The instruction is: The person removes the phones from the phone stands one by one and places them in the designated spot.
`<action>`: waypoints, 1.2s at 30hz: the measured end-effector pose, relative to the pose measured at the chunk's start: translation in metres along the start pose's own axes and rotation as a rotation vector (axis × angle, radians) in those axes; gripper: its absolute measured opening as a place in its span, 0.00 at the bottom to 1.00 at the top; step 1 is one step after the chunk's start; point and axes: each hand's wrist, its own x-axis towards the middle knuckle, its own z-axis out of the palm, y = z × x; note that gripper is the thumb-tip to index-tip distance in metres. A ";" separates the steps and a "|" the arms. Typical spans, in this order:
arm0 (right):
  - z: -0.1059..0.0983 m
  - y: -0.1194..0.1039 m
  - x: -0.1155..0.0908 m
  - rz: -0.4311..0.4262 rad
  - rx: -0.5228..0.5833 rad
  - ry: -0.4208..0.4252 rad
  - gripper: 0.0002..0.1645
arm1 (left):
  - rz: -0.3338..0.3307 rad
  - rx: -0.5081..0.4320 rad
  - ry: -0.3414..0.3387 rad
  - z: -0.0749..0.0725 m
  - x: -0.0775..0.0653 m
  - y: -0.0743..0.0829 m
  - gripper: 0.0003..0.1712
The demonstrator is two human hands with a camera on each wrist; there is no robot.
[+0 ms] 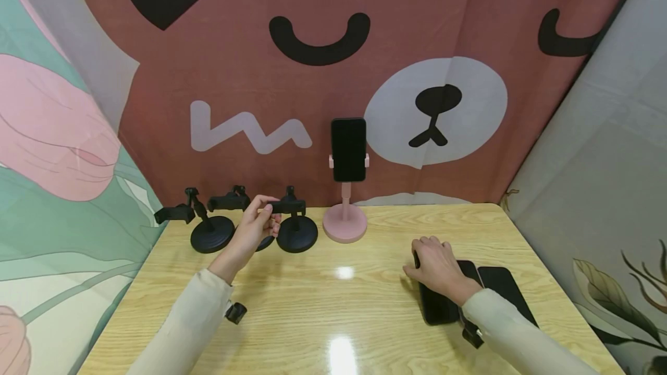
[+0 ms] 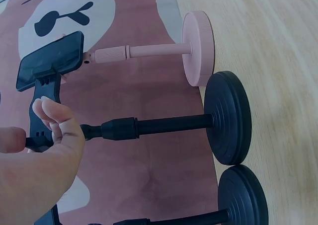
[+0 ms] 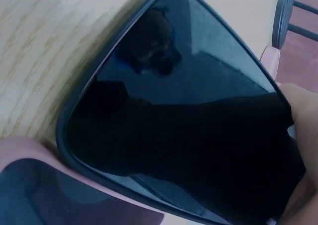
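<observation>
My left hand [image 1: 253, 226] pinches one end of the black clamp [image 1: 289, 207] on the rightmost black phone stand [image 1: 297, 235]. Thumb and fingers meet around that end in the left wrist view, and the stand's round base [image 2: 228, 118] rests on the table. Over on the right, my right hand [image 1: 436, 264] grips the upper part of a black phone [image 1: 439, 307] lying face up. The right wrist view shows its dark glossy screen [image 3: 164, 91], with fingers at its edge. Beside it lies another phone [image 1: 508, 288], whose case edge looks pink [image 3: 99, 185].
A pink stand [image 1: 345, 224] holds an upright phone [image 1: 348, 149] at the table's back. Two more black stands are to the left, one at the far left [image 1: 212, 234] and one partly behind my left hand [image 1: 229, 201]. A printed curtain [image 1: 323, 85] hangs behind the table [image 1: 292, 317].
</observation>
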 end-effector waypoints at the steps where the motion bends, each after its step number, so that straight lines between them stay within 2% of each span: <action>1: 0.001 0.001 0.001 0.002 0.003 -0.012 0.21 | 0.001 0.000 0.001 0.000 0.000 0.000 0.18; 8: 0.005 0.008 0.003 -0.009 0.032 -0.075 0.21 | -0.003 -0.005 0.003 0.001 0.000 0.002 0.16; 24: 0.015 0.017 0.007 0.071 0.145 -0.245 0.24 | -0.009 0.003 0.010 0.000 -0.001 0.002 0.16; 36: 0.024 0.022 0.005 0.089 0.187 -0.268 0.24 | -0.032 0.013 0.019 0.002 -0.003 0.005 0.19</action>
